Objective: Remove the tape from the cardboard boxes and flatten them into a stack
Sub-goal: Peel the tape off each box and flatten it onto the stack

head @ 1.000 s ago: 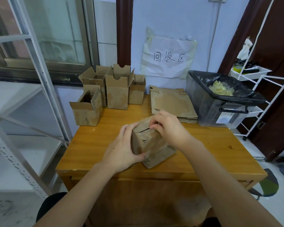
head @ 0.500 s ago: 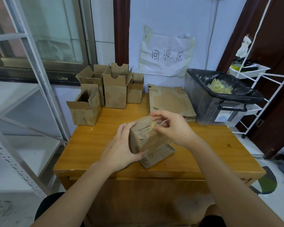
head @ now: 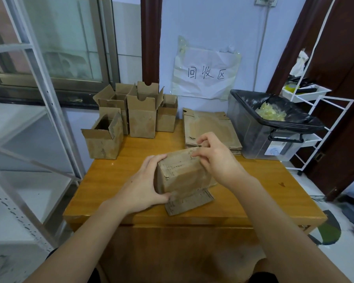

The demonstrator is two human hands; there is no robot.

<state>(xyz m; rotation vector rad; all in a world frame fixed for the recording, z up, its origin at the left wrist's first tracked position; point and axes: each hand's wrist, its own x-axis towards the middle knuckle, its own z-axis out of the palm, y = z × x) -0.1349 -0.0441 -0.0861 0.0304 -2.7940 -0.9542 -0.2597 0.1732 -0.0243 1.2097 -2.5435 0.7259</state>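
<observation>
While the left hand [head: 143, 186] braces the cardboard box [head: 184, 174] at the near middle of the wooden table [head: 110, 180], its fingers curled round the box's left side and thumb hooked under the lower front edge, the right hand [head: 217, 158] works at the top right corner. There its thumb and forefinger are pressed together in a pinch, apparently on an end of tape [head: 192, 155] (the strip is clear and too faint to trace, so I cannot say how much of it is free). One bottom flap [head: 189, 203] is splayed out on the table toward the viewer.

The step in hand looks like peeling tape off the top seam. To do it well, pull low and back along the seam rather than straight up, so the strip comes away whole instead of tearing the worn paper face. The bracing hand should press the box down and not squeeze its walls, which look soft and creased.

Behind, several opened boxes [head: 141, 117] stand at the far left of the table, the flattened stack [head: 211, 129] lies beside them, and the bin [head: 253, 135] lined with a black bag holds crumpled tape scraps; the freed strip belongs there, the box on the stack.
</observation>
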